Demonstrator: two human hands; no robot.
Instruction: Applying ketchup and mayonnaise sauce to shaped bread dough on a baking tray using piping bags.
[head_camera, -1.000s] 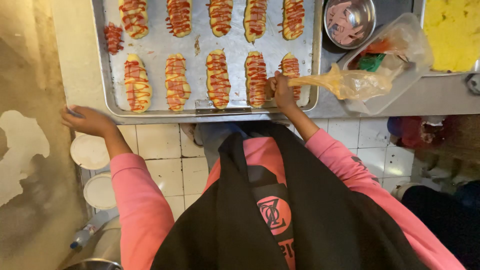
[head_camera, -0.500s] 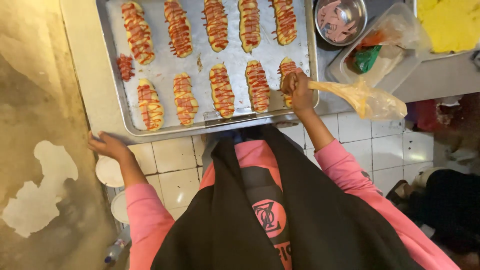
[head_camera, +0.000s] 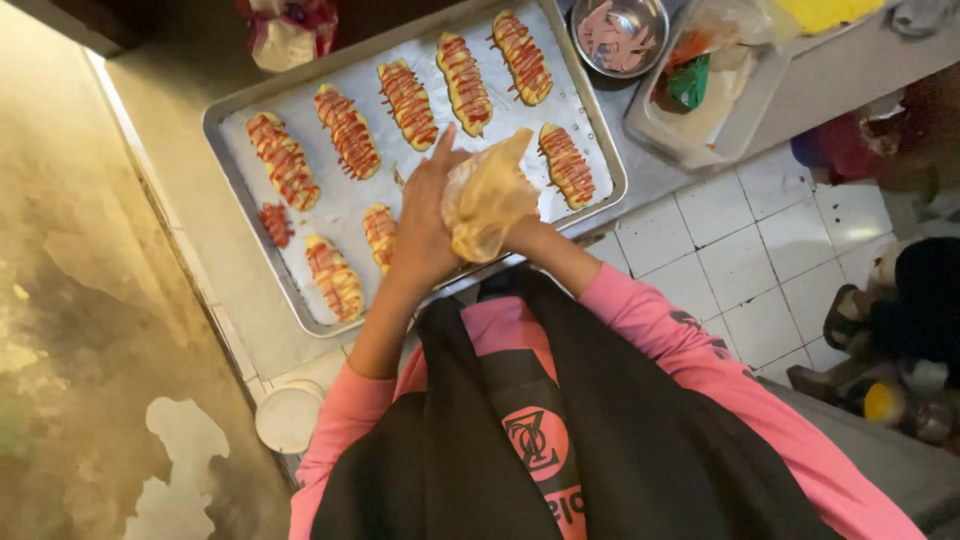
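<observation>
Gripping a translucent yellowish piping bag (head_camera: 487, 197), the right hand (head_camera: 520, 235) is mostly hidden beneath the bag, so only the wrist and part of the palm show; its fingers appear clamped on the bag's lower end. Just beside it, the left hand (head_camera: 425, 225) rests flat against the bag's side, fingers together and stretched toward the far edge of the tray, touching the bag rather than wrapped around it. Both hands meet above the middle of a metal baking tray (head_camera: 300, 290) that lies askew on the table (head_camera: 190, 200).

On the tray, 5 bread rolls striped with red sauce line the far edge, among them one roll (head_camera: 283, 158) at the left end and another (head_camera: 520, 57) at the right end. Along the near edge, 3 more rolls show, one (head_camera: 567, 164) just right of the bag and one (head_camera: 336, 276) near the left corner; a small red sausage piece (head_camera: 274, 224) lies alone between the rows.

Past the tray's right corner stands a metal bowl (head_camera: 618, 33) of pink slices, next to a clear plastic container (head_camera: 700, 100).
</observation>
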